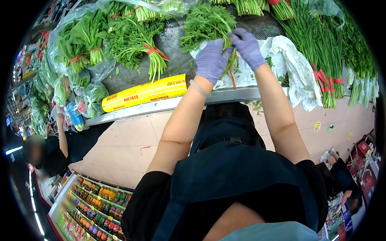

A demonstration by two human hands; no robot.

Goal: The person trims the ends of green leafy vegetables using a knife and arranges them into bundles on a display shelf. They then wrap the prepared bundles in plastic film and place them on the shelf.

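A leafy bunch of chrysanthemum-like greens (208, 22) lies with its foliage pointing away from me. My left hand (212, 60), in a purple glove, is wrapped around its stems. My right hand (246, 48), also gloved and slightly blurred, has its fingertips on a pale green stem at the bunch's right side. A red tie (232, 75) hangs below the stems. Under both hands lies crumpled white paper (265, 78) with loose leaf scraps. To the left rests a similar bunch of greens (135, 45), bound by a red tie (156, 51).
A yellow roll of wrap (144, 92) lies along the metal counter edge (229, 95). Tied leafy vegetables (90, 36) and bagged produce (93, 96) fill the left. Long green chives (316, 45) stretch along the right. Another person (63, 147) stands at the far left, near bottle shelves (99, 205).
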